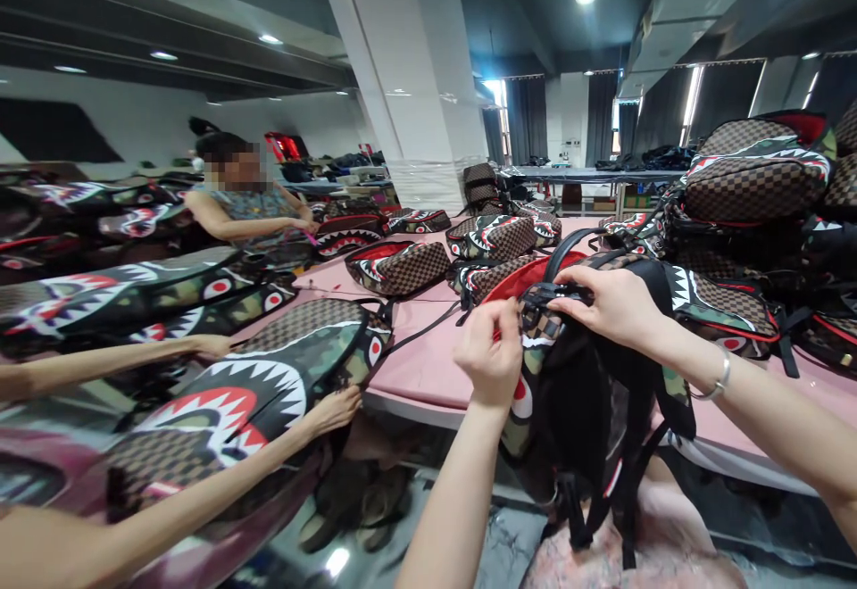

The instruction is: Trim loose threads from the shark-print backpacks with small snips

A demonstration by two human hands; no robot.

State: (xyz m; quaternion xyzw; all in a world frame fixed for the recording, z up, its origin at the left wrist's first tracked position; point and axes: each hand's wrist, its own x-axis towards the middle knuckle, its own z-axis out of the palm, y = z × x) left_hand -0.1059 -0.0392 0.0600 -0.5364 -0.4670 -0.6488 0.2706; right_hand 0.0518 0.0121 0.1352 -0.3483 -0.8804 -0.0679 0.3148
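A backpack [576, 393] with black back panel, brown checks and camouflage sides leans upright over my lap against the pink table edge. Its top is unzipped and the red lining [515, 281] shows. My right hand [612, 303] pinches the black-trimmed rim of the opening between thumb and fingers. Close beside it, my left hand [492, 352] is closed, its fingertips at the same rim; any small item between them is hidden. A black carry handle [569, 250] arches behind my fingers, and straps [622, 509] hang down below.
Several finished-looking shark-mouth backpacks [402, 266] lie on the pink table [421, 357]. More are piled at the right [756, 170]. To my left, a co-worker's hands [338, 410] hold another backpack [268, 393]. Another person [247, 205] works across the table, near a white pillar [415, 80].
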